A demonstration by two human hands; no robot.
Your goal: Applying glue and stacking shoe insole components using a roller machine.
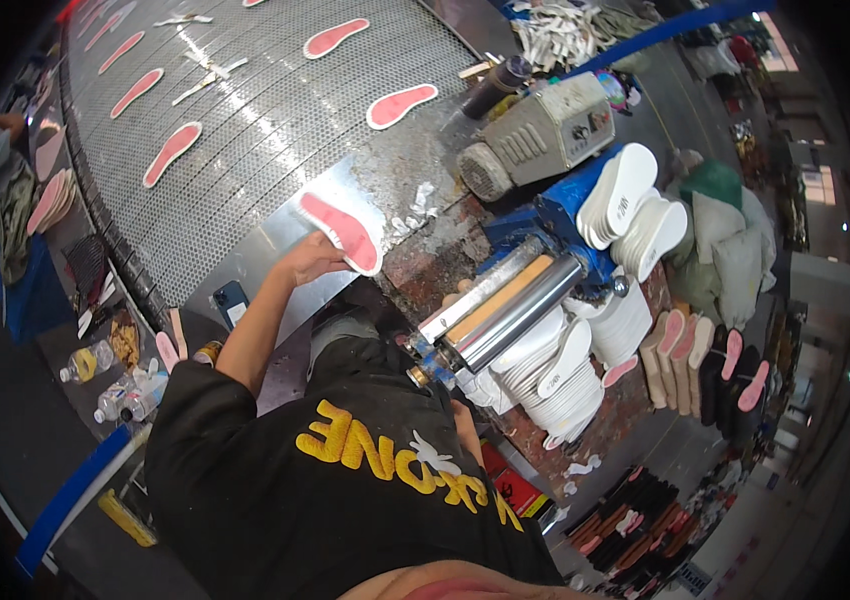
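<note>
My left hand [313,260] reaches out over the bare metal plate [275,285] at the near end of a mesh conveyor. Its fingers close on the edge of a pink insole [345,228] with a white rim, at the end nearer me. A roller machine [515,310] with a shiny cylinder stands to the right. Beside its rollers a few fingertips of my right hand [460,292] show; the machine hides most of that hand. White insoles are stacked in piles [555,375] just right of the rollers.
More pink insoles [403,106] lie spaced along the mesh conveyor [235,110]. A grey motor [545,130] sits behind the rollers, beside other white insole stacks [620,195]. Plastic bottles [130,395] and a phone [231,300] are at the left. Scraps [415,210] litter the plate's right side.
</note>
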